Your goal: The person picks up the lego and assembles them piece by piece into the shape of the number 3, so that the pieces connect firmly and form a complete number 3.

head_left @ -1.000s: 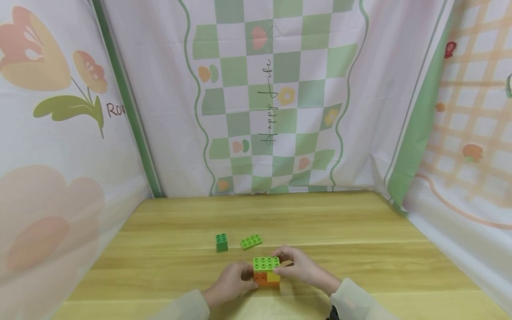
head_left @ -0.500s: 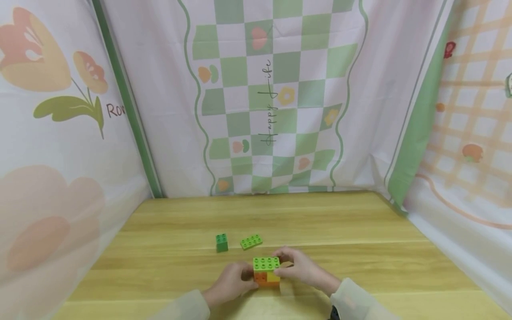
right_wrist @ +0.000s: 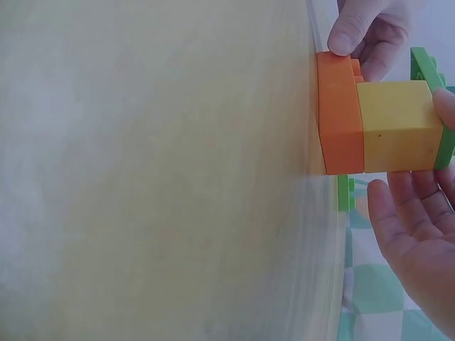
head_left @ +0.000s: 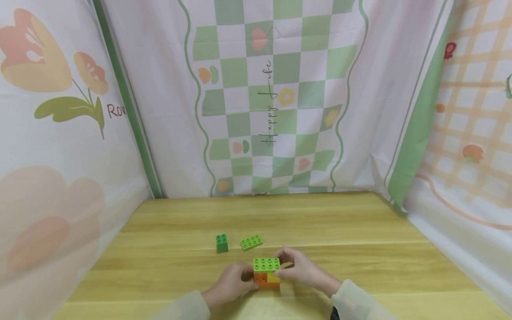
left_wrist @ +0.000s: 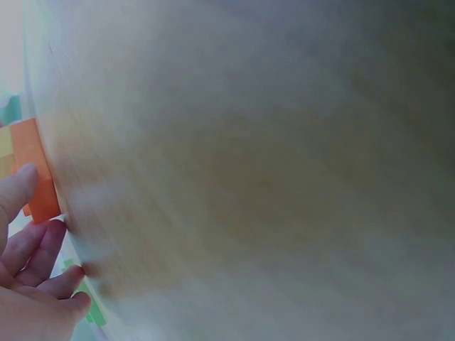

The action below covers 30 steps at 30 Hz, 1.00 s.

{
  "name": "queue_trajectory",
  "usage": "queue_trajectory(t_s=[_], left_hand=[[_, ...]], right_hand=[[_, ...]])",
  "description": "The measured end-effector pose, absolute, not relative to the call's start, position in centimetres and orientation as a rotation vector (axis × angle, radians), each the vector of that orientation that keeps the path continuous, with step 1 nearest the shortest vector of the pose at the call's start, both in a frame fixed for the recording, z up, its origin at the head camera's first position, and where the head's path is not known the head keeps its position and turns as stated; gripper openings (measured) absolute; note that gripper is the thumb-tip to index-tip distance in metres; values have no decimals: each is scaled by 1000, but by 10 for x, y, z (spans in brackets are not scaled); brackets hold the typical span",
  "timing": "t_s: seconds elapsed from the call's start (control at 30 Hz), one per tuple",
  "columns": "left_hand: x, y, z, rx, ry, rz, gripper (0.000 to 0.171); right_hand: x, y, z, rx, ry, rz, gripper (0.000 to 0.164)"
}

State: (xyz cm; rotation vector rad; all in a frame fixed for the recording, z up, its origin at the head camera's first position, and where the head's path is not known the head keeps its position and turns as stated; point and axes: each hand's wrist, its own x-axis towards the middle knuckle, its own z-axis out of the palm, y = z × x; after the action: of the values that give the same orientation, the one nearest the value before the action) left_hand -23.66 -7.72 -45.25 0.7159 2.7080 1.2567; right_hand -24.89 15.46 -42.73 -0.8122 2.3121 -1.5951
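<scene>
A small stack of toy building bricks stands on the table in front of me. Its base is an orange brick (right_wrist: pixel 341 114), a yellow brick (right_wrist: pixel 398 128) sits on that at the right, and a lime-green plate (head_left: pixel 266 265) with studs bridges the top. My left hand (head_left: pixel 232 282) holds the orange base from the left, thumb on its near side. At the upper right, my right hand (head_left: pixel 302 269) pinches the lime-green plate between the thumb in front and the fingers behind. In the right wrist view a gap shows under the plate's left part, beside the yellow brick.
Beyond the stack, a dark green brick (head_left: pixel 222 243) and a second lime-green plate (head_left: pixel 251 242) lie apart on the wooden table (head_left: pixel 340 226). Printed cloth (head_left: pixel 276 111) hangs behind the table's far edge and along both sides.
</scene>
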Motion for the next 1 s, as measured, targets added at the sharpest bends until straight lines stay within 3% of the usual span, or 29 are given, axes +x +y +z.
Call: queue_trajectory(t_s=[0.5, 1.0], left_hand=[[-238, -79, -454, 716, 2681, 1262, 29], [-247, -98, -421, 723, 2660, 1388, 46]], right_hand=[[-248, 153, -426, -841, 2319, -1634, 30], [-249, 152, -424, -857, 2335, -1605, 29]])
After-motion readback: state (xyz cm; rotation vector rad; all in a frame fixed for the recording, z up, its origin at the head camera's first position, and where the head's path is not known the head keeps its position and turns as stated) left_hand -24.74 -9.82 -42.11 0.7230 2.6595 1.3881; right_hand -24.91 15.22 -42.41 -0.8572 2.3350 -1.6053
